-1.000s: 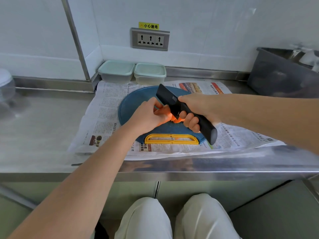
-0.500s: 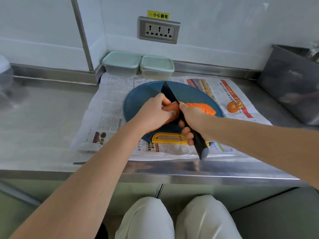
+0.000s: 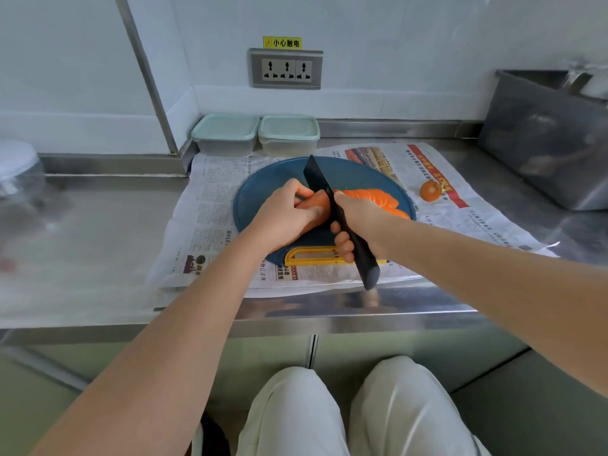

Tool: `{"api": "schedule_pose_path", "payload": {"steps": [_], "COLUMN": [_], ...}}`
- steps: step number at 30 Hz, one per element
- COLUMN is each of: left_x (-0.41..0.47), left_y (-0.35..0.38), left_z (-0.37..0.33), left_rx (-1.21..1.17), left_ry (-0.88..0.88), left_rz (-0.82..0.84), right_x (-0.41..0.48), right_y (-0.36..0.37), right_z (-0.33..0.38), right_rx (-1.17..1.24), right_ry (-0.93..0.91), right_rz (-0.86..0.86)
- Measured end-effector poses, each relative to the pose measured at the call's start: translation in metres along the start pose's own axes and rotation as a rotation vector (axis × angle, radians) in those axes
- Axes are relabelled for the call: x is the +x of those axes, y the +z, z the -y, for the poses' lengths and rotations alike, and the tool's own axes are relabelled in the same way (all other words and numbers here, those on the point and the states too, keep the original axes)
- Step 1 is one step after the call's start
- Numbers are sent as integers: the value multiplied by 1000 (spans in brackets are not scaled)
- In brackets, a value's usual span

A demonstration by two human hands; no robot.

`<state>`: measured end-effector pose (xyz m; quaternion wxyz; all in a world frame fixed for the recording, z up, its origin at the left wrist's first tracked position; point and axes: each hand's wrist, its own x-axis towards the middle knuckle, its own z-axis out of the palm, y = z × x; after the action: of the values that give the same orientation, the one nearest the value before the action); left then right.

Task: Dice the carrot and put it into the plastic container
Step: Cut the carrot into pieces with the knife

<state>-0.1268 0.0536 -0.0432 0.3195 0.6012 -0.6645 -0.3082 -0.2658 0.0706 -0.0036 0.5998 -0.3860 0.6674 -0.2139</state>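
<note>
An orange carrot lies on a round blue cutting board with a yellow handle. My left hand grips the uncut part of the carrot. A black knife stands edge-down across the carrot, its handle gripped by my right hand. A row of cut carrot slices lies to the right of the blade. Two lidded plastic containers, the left container and the right container, stand against the back wall.
Newspaper covers the steel counter under the board. A carrot end lies on the paper to the right. A grey metal bin stands at the far right, and a clear round object at the far left.
The knife blade has swung from tilted flat to upright and edge-down across the carrot. The view has shifted, bringing the cut slices and the carrot end into sight.
</note>
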Motion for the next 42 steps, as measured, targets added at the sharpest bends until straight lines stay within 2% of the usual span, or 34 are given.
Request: {"api": "schedule_pose_path", "payload": {"steps": [8,11,15,18,22,25,27,30,33,36,42], "left_x": [-5,-4,-3,-4,-3,-3,-3,-2,-2,-1,-3], "left_y": [4,6,4,5,5,6,6,6,7,8,8], "left_z": [0,-1,-1,-2,-1,-1,-1,-1,-2,-1,-3], "left_rx": [40,62,98,105,123,122,131,127,127,138,129], "left_ry": [46,49,38,30,23,23,24,28,22,24,30], "left_rz": [-26,-35,-39,-36,-40,-45,-47,-54,-59,-64,-65], "right_x": [-13,-21,-31,-36,-38,-37,-36,-42,-42,-41,-42], "right_y": [-26,-37,-46,-50,-53,-51,-49,-47,-43,-40,-37], "right_z": [-2,-1,3,4,1,-9,-20,-29,-34,-36,-35], "right_rx": [46,-21,-246,-507,-978,-1139,-1101,-881,-916,-980,-866], "right_ry": [-44,-85,-189,-339,-523,-596,-632,-732,-765,-709,-708], "right_rz": [141,161,154,39,-220,-393,-449,-439,-351,-311,-257]}}
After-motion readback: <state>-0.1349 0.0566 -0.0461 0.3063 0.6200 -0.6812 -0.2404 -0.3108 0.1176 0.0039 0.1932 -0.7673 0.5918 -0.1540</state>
